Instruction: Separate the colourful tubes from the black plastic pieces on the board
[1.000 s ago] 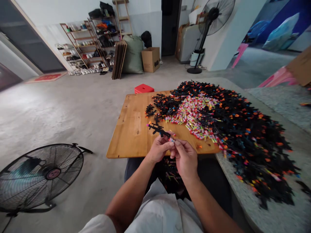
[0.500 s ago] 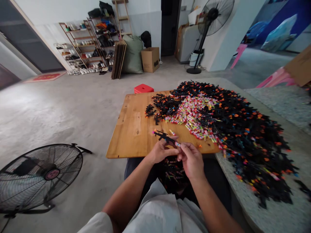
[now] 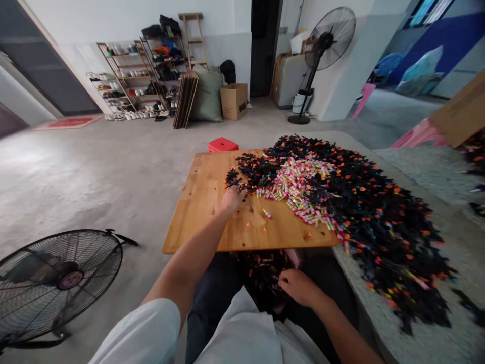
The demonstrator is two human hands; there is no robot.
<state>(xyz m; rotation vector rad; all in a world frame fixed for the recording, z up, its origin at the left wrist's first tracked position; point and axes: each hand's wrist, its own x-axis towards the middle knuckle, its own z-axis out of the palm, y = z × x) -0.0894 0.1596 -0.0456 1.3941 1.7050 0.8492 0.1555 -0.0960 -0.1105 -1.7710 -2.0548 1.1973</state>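
Note:
My left hand (image 3: 232,198) is stretched far across the wooden table (image 3: 204,202). Its fingers are closed on a black toy gun (image 3: 241,189) at the near edge of a small heap of toy guns (image 3: 257,169). Down over my lap, my right hand (image 3: 299,287) is held with curled fingers above a dark container of toy guns and coloured bits (image 3: 261,275); whatever those fingers hold, if anything, is hidden. A pile of small pink, white and yellow printed tubes (image 3: 295,182) lies right of the small heap. One loose tube (image 3: 267,214) rests nearer to me.
A large mound of black toy guns with orange tips (image 3: 379,217) covers much of the stone slab (image 3: 382,308) at right. Small orange pieces (image 3: 308,234) lie on the table. A red stool (image 3: 223,144) stands behind it, a floor fan (image 3: 71,278) at left.
The toy gun and tube that both hands held over the table are gone from them. My left hand has moved forward to the small heap; my right has dropped to the lap container.

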